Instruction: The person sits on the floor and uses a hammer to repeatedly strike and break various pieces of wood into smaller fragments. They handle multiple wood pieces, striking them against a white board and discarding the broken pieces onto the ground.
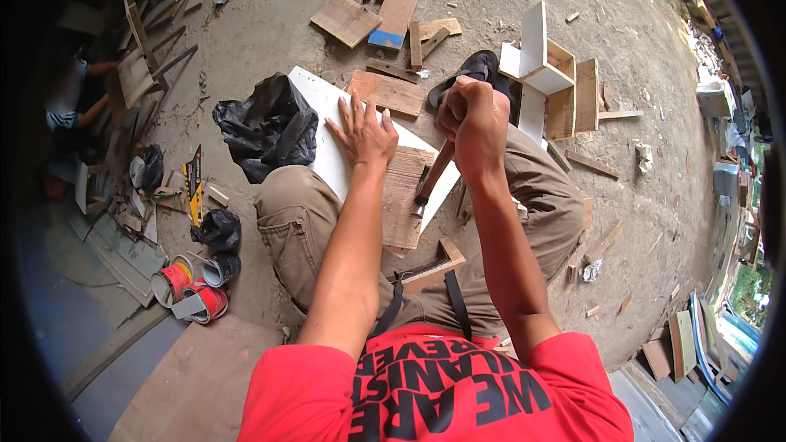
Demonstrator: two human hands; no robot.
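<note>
Nearest the camera is a red shirt (434, 393) with dark lettering, and above it the person's khaki trousers (299, 225), knees spread as they sit on the floor (647, 188). Both bare forearms run up from the lower edge.

The right hand (473, 119) is clenched in a fist around the wooden handle of a hammer (430, 180). The hammer's long axis runs on a slant: the handle leaves the fist and slopes down and to the left, ending in a dark metal head that points toward the person's lap, just above a brown plank (403, 196).

The left hand (364, 133) lies flat with fingers (348, 108) spread and released, pressing on a white board (323, 127) where the plank meets it. The white board is smooth and flat, with its long axis running from upper left to lower right across the left thigh. The brown plank is rough and grained, lying lengthwise toward the person, on top of the board.

A crumpled black plastic bag (266, 127) sits just left of the board. Round tins (192, 286) with red sides lie near the left knee. Beyond the right hand stands a small box frame (544, 74) of white and bare-wood panels. Offcuts of wood are scattered over the dusty concrete floor. Another person (70, 98) crouches at the far left.
</note>
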